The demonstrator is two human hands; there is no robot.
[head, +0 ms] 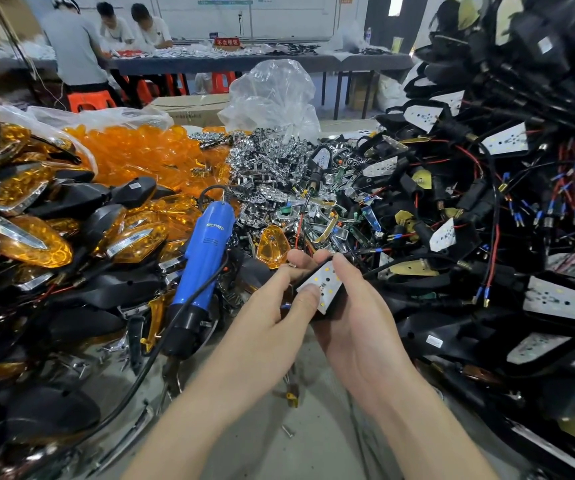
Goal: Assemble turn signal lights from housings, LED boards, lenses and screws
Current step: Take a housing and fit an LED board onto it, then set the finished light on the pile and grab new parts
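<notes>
**Housing and LED board gripped in both hands above the bench**

Near the middle of the scene, a black housing (335, 304) with a white LED board (323, 284) seated in its open face, raised a little above the bench (314, 445). Round its left side, the left hand (272, 306), thumb pressed flat on the near end of the board, fingertips curled over the far tip. Under its right side, the right hand (359, 323), cupped and gripping, thumb laid along the board's right edge. Across the board's face, small yellow dots and a few dark holes.

Just left of the hands, a blue screwdriver (206, 251) lying on the heap, nose toward the near side, black cable trailing alongside. Just beyond the left hand, a single orange lens (272, 245). Farther back, a heap of chrome reflectors (265, 168). To the left of that, a mound of orange lenses (140, 150) against clear plastic. Along the whole left side, a pile of lights (33, 237), orange fronts fitted on black bodies. Down the right side, a tall tangle of wired housings (487, 209), black shells with white boards and red and black leads. On the bare bench near the forearms, a loose screw (288, 432).

In the far part of the room, a crumpled plastic bag (272, 91) standing behind the reflectors and a cardboard box (189, 107) to its left. Beyond them, a long bench (244, 60) strewn with small parts, three people (74, 46) bent over its left end, orange stools (90, 100) below.
</notes>
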